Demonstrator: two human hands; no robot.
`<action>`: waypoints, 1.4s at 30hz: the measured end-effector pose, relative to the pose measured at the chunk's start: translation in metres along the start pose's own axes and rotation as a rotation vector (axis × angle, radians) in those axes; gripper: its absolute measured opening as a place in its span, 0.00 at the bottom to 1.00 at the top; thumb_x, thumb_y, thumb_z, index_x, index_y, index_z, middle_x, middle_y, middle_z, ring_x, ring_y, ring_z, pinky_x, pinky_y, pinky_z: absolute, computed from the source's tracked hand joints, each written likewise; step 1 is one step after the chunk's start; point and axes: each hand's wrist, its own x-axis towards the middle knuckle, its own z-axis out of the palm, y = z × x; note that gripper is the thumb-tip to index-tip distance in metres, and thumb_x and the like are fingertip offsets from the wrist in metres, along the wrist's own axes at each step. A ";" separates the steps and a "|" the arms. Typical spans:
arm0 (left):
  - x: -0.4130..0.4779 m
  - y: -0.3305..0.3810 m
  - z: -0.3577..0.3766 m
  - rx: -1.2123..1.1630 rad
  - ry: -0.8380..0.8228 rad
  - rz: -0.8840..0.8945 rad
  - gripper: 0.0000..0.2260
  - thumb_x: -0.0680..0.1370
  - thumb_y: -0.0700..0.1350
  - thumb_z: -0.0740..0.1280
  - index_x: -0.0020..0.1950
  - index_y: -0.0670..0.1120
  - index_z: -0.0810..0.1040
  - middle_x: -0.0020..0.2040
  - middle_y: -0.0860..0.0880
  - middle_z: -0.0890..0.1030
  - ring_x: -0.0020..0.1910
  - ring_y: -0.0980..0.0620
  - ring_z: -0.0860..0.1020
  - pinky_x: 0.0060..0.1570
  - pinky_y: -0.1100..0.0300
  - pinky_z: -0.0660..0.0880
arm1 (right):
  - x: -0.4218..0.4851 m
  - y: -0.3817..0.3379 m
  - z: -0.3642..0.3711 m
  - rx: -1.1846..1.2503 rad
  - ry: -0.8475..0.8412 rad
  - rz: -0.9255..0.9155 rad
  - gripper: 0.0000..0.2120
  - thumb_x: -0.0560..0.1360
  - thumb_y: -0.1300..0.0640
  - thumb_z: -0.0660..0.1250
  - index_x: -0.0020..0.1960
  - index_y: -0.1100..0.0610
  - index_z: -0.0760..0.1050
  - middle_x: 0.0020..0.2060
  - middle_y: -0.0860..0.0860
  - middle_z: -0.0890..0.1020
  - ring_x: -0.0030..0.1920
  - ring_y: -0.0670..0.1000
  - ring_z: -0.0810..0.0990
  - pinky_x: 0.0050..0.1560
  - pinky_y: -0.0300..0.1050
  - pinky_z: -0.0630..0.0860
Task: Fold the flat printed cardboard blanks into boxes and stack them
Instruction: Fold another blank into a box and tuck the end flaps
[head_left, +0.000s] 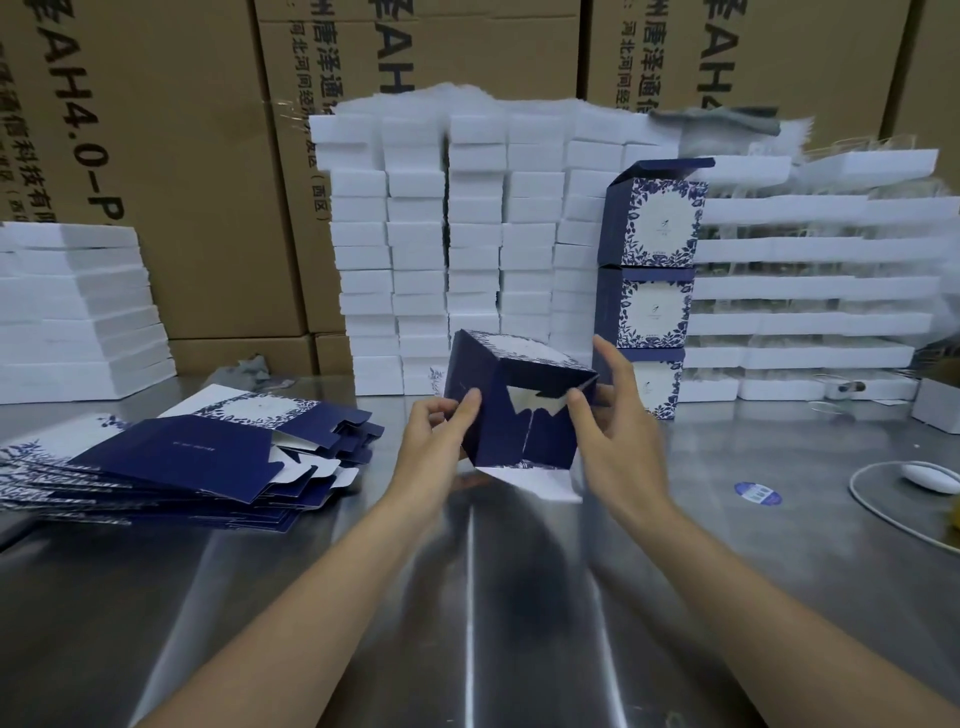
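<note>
A half-formed navy blue cardboard box (519, 415) is held tilted above the steel table (467, 597), its bottom flaps facing the person, probably for tucking shut. The left hand (441, 431) pinches its left edge and the right hand (615, 421) its right, thumb on a flap. A pile of flat printed blanks (197, 457) lies to its left; a stack of finished blue-and-white boxes (649, 260) stands behind it to the right.

The half-folded box (498, 431) was navy blue, its lower flap white, its top face white edged with blue leaves; the flat blanks (182, 457) by the bench's left edge bore the same navy and leaf-bordered white; the stacked boxes (649, 291) near the far edge showed white fronts ringed in blue foliage; the bench (467, 623) was silver-grey; the cartons (182, 156) behind were brown, lettered black.
</note>
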 end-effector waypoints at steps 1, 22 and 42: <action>0.001 0.001 0.000 -0.003 -0.007 0.003 0.21 0.82 0.58 0.69 0.66 0.44 0.74 0.63 0.46 0.82 0.50 0.48 0.86 0.39 0.54 0.85 | 0.000 0.000 0.000 0.011 -0.030 -0.012 0.30 0.85 0.50 0.64 0.72 0.19 0.58 0.57 0.41 0.83 0.50 0.36 0.83 0.50 0.32 0.76; 0.011 -0.006 -0.011 0.124 -0.123 0.011 0.16 0.85 0.64 0.60 0.70 0.62 0.72 0.60 0.58 0.83 0.51 0.50 0.88 0.49 0.46 0.86 | -0.002 0.012 0.000 -0.204 -0.393 -0.138 0.38 0.74 0.25 0.65 0.79 0.25 0.53 0.80 0.35 0.62 0.74 0.32 0.66 0.72 0.44 0.70; 0.008 -0.023 0.002 -0.100 0.145 0.209 0.20 0.79 0.37 0.75 0.57 0.61 0.74 0.62 0.56 0.79 0.55 0.51 0.85 0.47 0.53 0.86 | -0.017 -0.017 0.016 0.146 -0.483 0.751 0.31 0.75 0.27 0.67 0.58 0.54 0.82 0.53 0.51 0.88 0.55 0.55 0.86 0.55 0.48 0.80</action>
